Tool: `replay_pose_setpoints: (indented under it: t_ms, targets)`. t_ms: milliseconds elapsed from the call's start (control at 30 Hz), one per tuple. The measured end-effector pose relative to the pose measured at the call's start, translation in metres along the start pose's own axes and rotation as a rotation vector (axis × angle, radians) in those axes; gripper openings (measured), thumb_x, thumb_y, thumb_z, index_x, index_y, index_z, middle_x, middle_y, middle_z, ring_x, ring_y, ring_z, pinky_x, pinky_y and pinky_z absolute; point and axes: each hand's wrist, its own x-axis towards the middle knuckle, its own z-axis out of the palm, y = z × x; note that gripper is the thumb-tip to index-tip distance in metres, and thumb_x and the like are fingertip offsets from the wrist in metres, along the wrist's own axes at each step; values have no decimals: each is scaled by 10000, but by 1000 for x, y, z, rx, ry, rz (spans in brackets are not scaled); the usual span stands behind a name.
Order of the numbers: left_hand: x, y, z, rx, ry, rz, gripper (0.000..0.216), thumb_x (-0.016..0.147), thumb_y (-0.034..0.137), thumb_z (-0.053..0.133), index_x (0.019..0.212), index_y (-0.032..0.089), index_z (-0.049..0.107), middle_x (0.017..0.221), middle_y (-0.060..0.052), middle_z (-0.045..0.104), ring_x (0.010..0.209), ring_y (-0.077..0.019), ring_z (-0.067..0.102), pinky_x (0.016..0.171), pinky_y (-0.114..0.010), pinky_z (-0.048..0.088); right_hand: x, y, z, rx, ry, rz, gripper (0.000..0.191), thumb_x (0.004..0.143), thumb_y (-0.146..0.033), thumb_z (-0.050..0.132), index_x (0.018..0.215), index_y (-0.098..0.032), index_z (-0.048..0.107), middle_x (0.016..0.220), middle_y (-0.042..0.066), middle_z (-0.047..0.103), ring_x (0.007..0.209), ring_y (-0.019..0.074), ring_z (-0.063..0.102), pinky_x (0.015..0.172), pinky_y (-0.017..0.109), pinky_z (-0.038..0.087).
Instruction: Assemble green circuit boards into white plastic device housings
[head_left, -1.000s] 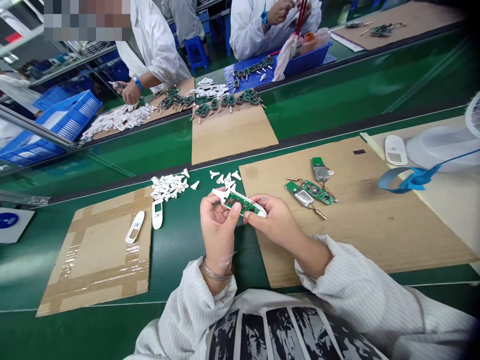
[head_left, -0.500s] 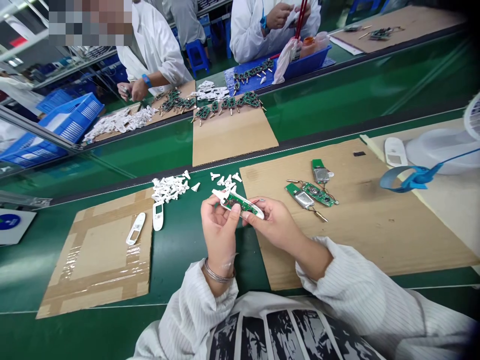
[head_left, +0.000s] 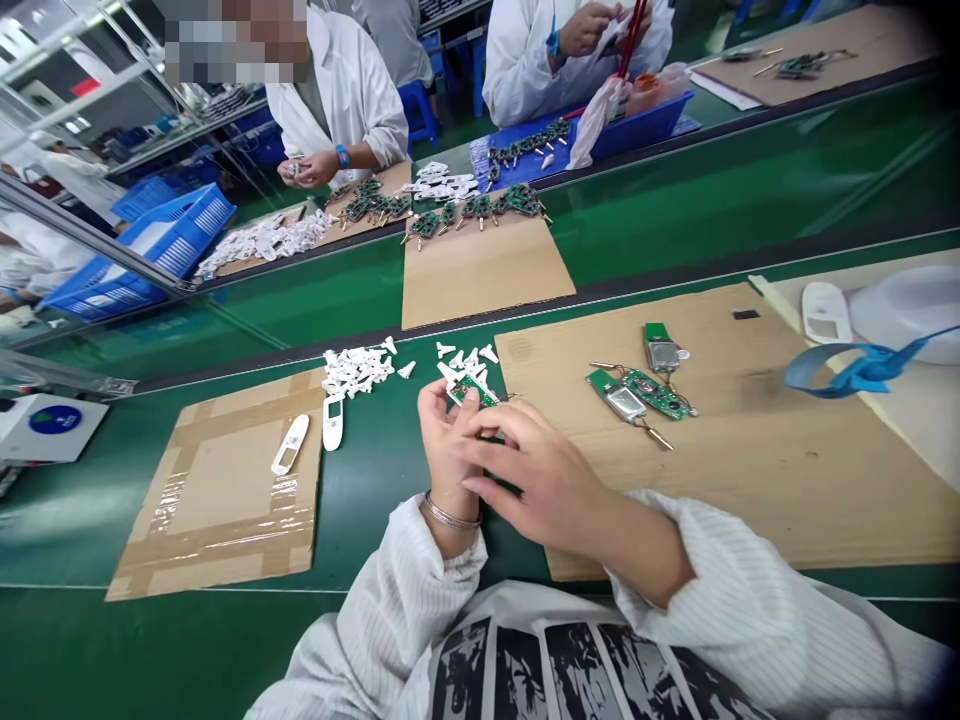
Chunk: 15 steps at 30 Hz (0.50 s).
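Note:
My left hand is closed round a green circuit board seated in a white plastic casing. My right hand reaches across it with fingers stretched and apart, hiding most of the casing; whether its fingertips touch the board is hard to see. Just beyond my hands lie several small white plastic pieces, with a bigger pile of white pieces to the left. On the right cardboard sheet rest green boards with wires and metal tips.
A white casing half lies on the left cardboard, and another casing half lies beside it. A blue strap hangs at right. Across the green divider, people in white coats work near boards and a blue basket.
My right hand has let go of the casing's right end and swung left over my left hand, its fingers now spread. The whole view has shifted slightly.

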Motion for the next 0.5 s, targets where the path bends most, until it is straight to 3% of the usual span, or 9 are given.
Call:
replay_pose_setpoints:
  t_ms: [100, 167, 233, 333, 500]
  targets:
    - [1, 3, -2, -42, -59, -37, 367, 775, 210, 735, 1081, 253, 539, 843, 22, 554, 690, -96, 559, 620, -214, 457, 3, -2, -1, 77, 183, -50, 153, 886, -95, 550, 847, -216, 634, 1015, 51, 640, 963, 200, 562, 895, 392, 481]
    - [4, 6, -5, -162, -131, -121, 337, 795, 196, 699, 1107, 233, 576, 893, -10, 579, 740, -110, 568, 662, -228, 464, 4, 4, -7, 204, 274, 103, 107, 888, -148, 583, 827, -220, 634, 1051, 50, 630, 1024, 202, 571, 939, 393, 467]
    - [6, 10, -7, -332, -226, -246, 325, 821, 181, 637, 1142, 219, 594, 916, -37, 590, 719, -108, 550, 685, -249, 465, 5, 15, -12, 333, 329, 350, 65, 869, -207, 631, 807, -222, 642, 1122, 63, 615, 1123, 221, 563, 1006, 416, 434]
    - [4, 15, -5, -510, -309, -403, 300, 857, 177, 540, 1145, 203, 616, 888, -52, 569, 638, -93, 483, 617, -240, 427, 6, 29, -10, 489, 346, 583, 64, 826, -246, 673, 772, -213, 663, 1175, 90, 607, 1209, 252, 539, 1070, 460, 390]
    - [-5, 19, 7, -508, -315, -500, 232, 839, 160, 488, 1017, 190, 635, 708, -11, 448, 555, -98, 393, 523, -229, 346, 11, 29, 6, 510, 297, 657, 101, 796, -268, 690, 717, -207, 679, 1184, 105, 617, 1216, 274, 532, 1012, 460, 462]
